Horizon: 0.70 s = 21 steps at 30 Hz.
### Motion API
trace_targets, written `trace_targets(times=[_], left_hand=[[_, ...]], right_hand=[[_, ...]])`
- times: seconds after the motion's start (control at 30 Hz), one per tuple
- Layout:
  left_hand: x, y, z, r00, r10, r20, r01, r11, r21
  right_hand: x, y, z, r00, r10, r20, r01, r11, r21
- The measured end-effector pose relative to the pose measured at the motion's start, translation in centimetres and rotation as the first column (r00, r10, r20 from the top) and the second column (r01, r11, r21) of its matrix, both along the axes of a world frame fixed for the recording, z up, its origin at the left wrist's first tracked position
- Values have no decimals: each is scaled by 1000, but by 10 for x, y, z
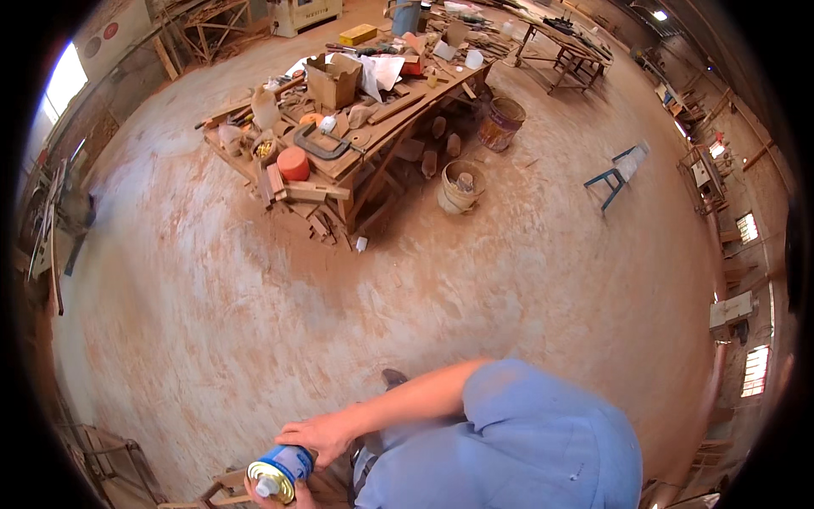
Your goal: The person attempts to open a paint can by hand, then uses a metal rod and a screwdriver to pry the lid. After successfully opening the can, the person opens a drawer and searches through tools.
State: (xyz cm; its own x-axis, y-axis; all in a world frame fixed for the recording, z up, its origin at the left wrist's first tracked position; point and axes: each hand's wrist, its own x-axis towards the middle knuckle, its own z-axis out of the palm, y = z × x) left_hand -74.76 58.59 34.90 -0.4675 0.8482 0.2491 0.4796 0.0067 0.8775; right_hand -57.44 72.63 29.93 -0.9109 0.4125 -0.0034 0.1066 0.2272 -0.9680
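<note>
Right hand on capped can

Glossy metal can, matt cloth shirt, rough wooden workbench

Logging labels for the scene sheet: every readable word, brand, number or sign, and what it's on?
None I can quote.
Can: label print, too small to read.
Machine: dark lettering, too small to be sure of.
Dark bucket: worn markings, blurred.
Shirt: tiny mark, unreadable.

The blue can, its print unreadable, partly hides the left grip, which the lower edge cuts off.
</note>
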Motion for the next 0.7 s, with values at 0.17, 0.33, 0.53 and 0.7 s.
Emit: trace_targets(times=[0.17, 0.33, 0.53, 0.7], left_hand=[[17, 97, 5, 982, -155, -111, 160, 986, 37], [11, 188, 5, 987, -156, 38, 156, 988, 16], [-50, 325, 8, 908, -383, 169, 350, 916, 196], [-114, 455, 20, 820, -573, 24, 557, 806, 199]], right_hand=[[6, 63, -1, 982, -156, -107, 150, 987, -61], [8, 140, 13, 946, -281, -163, 278, 960, -42], [-41, 255, 39, 920, -352, -174, 340, 936, -94], [-87, 365, 55, 909, -386, -159, 367, 920, -138]])
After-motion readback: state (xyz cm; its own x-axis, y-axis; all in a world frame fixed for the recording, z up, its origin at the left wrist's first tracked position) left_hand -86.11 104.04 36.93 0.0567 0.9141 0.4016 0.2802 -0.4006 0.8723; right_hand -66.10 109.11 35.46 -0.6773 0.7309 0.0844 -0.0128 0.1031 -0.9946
